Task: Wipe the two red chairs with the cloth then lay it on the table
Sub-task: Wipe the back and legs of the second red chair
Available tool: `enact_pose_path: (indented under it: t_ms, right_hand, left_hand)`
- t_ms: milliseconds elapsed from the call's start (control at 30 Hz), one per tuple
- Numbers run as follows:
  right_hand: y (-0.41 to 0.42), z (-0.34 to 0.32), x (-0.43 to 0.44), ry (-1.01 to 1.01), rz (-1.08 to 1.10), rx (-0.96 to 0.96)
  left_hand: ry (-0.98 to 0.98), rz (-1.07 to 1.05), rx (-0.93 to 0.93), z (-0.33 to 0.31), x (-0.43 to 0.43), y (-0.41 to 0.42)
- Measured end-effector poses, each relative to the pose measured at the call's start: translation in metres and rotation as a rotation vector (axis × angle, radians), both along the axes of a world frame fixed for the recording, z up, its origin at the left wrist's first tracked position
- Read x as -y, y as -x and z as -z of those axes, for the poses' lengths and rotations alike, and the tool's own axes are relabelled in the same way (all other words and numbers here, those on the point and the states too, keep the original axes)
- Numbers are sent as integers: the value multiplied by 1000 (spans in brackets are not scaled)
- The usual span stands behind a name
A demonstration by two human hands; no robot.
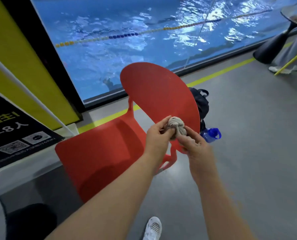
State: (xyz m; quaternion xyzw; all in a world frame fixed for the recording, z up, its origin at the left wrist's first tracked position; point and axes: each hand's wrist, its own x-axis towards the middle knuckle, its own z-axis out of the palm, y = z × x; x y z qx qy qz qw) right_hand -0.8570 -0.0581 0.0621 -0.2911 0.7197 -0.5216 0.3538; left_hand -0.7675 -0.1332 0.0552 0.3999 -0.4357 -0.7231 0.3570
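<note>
A red plastic chair [99,153] stands in front of me, its rounded backrest [158,94] rising at centre. A bunched grey cloth [176,126] sits against the backrest's lower right edge. My left hand [157,137] pinches the cloth from the left. My right hand [195,147] grips it from below and right. Both hands hold the cloth together just above the seat's right side. Only this one red chair is in view.
A dark round table [296,16] on a black pedestal stands far right, with a person's legs beside it. A dark backpack [200,103] and a blue bottle [210,135] lie behind the chair. A pool window fills the back; a poster stand is at left.
</note>
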Motion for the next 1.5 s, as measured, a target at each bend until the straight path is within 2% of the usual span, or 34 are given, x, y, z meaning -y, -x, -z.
enact_pose_path:
  t_ms: [67,167,200,267,333,467,500,567,633,733,800,833,867,900,933,967,1000,1033,1067,1133,1200,1267,1333,1400,1467,1500]
  right_hand:
    - [3,-17,9,-36,-74,-175]
    - [16,-41,33,-35,-216,-563]
    - [20,-48,42,-42,-281,-598]
    - [25,-57,60,-47,-415,-530]
    - [30,-66,79,-42,-491,-471]
    - [45,-77,123,-21,-635,-360]
    - [46,-77,130,-46,-667,-317]
    - [51,-77,144,-116,-738,-198]
    - [56,-79,152,-212,-831,-13]
    - [70,-92,159,-389,-1038,269]
    - [77,-96,165,-482,-1142,351]
    - [78,-95,169,-495,-1172,245]
    - [78,-92,172,-482,-1179,-33]
    - [78,-86,177,-443,-1154,-395]
    - [77,-81,181,-390,-1108,-737]
    - [77,-77,183,-365,-1079,-971]
    - [77,-72,185,-370,-1084,-1095]
    - [78,-68,187,-395,-1124,-1175]
    - [80,-65,188,-432,-1186,-1252]
    - [88,-59,195,-442,-1267,-1372]
    - [98,-60,205,-368,-1250,-1421]
    - [110,-59,218,-258,-1237,-1424]
    - [116,-57,231,-162,-1298,-1456]
    - [114,-51,243,-57,-1412,-1560]
    - [110,-44,252,66,-1464,-1652]
    - [107,-42,257,91,-1452,-1716]
  left_hand:
    - [19,-12,30,-8,4,-15]
    - [107,-70,165,-15,13,-27]
    - [153,-92,229,-14,17,-27]
    - [231,-112,378,-9,25,-25]
    - [213,-155,397,-13,31,-18]
    - [5,-186,-5,-27,39,-1]
    - [1,-130,-23,-26,41,1]
    - [5,-114,41,-26,40,8]
    - [-5,-198,116,-25,35,13]
    - [-24,-319,98,-28,31,7]
    - [15,-326,140,-31,30,5]
    - [81,-391,321,-30,30,9]
    - [159,-519,607,-25,31,15]
    - [184,-707,854,-19,29,27]
    - [166,-865,906,-18,25,43]
    - [154,-930,817,-17,20,61]
    - [108,-898,621,-17,16,78]
    - [32,-800,424,-15,15,95]
    - [-23,-684,307,-9,16,110]
    - [-10,-514,349,9,27,132]
    - [84,-348,496,26,38,145]
    - [126,-247,526,41,47,149]
    - [90,-311,380,49,54,148]
    - [-3,-512,204,52,66,141]
    - [-94,-675,221,55,80,131]
    - [-117,-697,299,57,89,127]
